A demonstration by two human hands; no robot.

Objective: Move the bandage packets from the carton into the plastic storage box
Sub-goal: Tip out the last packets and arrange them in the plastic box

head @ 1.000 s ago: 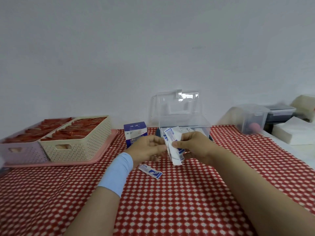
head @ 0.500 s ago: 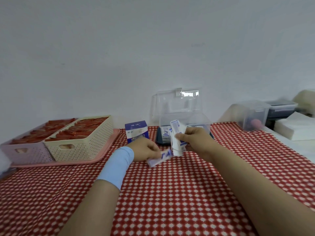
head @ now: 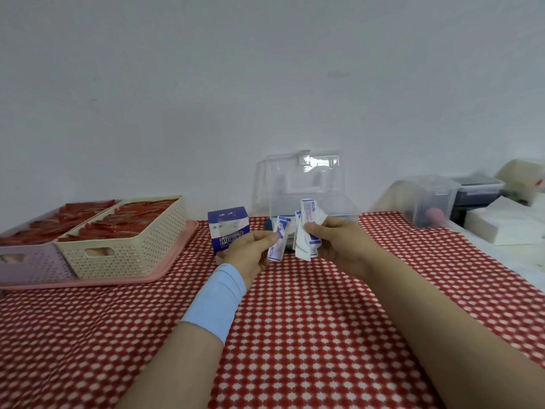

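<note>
My left hand [head: 250, 249] pinches one white-and-blue bandage packet [head: 278, 239] and holds it upright above the cloth. Close to its right, my right hand [head: 333, 242] grips a bunch of bandage packets [head: 306, 231]. Both hands are just in front of the clear plastic storage box [head: 339, 206], whose lid stands open against the wall. The blue-and-white carton [head: 228, 224] stands upright on the red checked cloth, behind and left of my left hand. What lies inside the box is hard to make out.
A cream basket [head: 126, 249] and a lilac basket [head: 26, 261] of red items sit on a pink tray [head: 177, 258] at the left. At the right stand a clear container [head: 427, 202], a dark bin [head: 477, 193] and stacked white napkins [head: 507, 225].
My left hand picked the loose packet up off the cloth and raised it upright beside the bunch. My right hand kept the bunch and shifted slightly toward the box.
</note>
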